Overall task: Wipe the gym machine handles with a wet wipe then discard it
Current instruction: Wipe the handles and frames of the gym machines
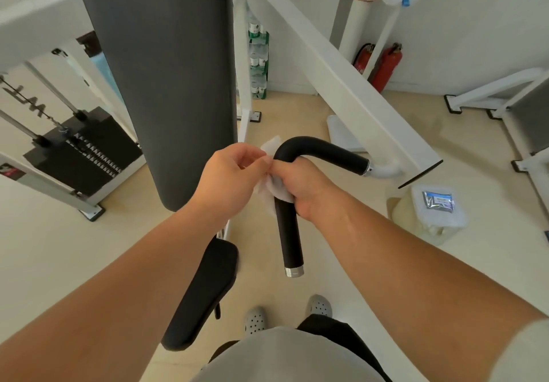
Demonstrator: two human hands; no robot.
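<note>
Right now the fingers of the right hand (300, 187) curl round the black handle (289, 239) just below its bend, clamping the white wet wipe (274, 188) against the grip. Touching them, the left hand (230, 181) pinches a loose edge of the wipe between thumb and fingertips, back of the hand up. Both bare forearms reach forward from the bottom corners and meet at the handle, right of the grey back pad (166, 84) and above the dark seat (205, 292).

No legible text or numbers.
</note>
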